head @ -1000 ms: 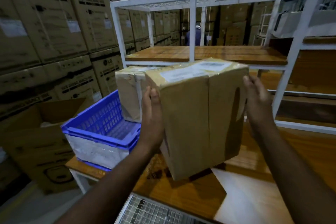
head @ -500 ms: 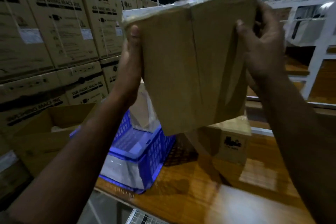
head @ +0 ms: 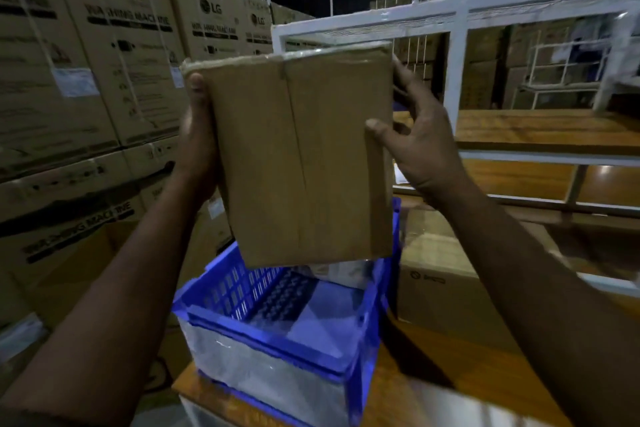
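A brown cardboard box hangs in the air above a blue plastic crate. Its taped bottom face is turned towards me. My left hand grips its left side, thumb on the near face. My right hand holds its right side, thumb on the near face and fingers behind the edge. A pale wrapped package shows inside the crate under the box.
The crate stands on a wooden table, next to a second cardboard box. White metal racking with wooden shelves rises behind. Stacked LG washing machine cartons wall off the left.
Both hands lifted the box from table height to chest height and tilted its bottom face towards me. In the last half second the box shifted over the crate.
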Motion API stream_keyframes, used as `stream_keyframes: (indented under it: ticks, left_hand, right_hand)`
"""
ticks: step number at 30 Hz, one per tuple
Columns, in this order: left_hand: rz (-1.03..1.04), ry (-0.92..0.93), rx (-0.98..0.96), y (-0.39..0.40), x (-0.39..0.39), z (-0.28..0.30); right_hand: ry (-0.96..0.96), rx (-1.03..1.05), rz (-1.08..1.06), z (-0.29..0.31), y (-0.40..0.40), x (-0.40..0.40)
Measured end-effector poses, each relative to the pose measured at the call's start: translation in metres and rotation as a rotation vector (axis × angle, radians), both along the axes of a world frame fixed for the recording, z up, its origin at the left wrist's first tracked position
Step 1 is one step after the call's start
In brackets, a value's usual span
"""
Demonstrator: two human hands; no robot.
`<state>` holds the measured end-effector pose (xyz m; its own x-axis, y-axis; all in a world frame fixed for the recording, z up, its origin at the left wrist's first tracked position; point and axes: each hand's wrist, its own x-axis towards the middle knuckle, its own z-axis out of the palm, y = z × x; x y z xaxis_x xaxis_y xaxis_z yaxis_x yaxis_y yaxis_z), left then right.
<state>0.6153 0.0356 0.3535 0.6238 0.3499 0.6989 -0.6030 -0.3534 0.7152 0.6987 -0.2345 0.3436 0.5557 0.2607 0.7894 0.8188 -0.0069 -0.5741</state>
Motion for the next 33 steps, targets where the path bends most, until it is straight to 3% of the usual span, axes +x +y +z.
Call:
stream_keyframes:
  ticks: [19, 26, 33]
  left_hand:
    - [0.008, 0.253, -0.263, 0.068, 0.066, -0.138]
    - [-0.100, 0.382, -0.364, 0.071, 0.073, -0.161]
    - [-0.037, 0.411, -0.317, 0.071, 0.071, -0.166]
  right_hand:
    - [0.080, -0.110, -0.285, -0.147, 0.066, 0.003]
    - [0.083, -0.107, -0.327, -0.192, 0.069, 0.003]
    - [0.225, -0.252, -0.432, -0.208, 0.067, 0.003]
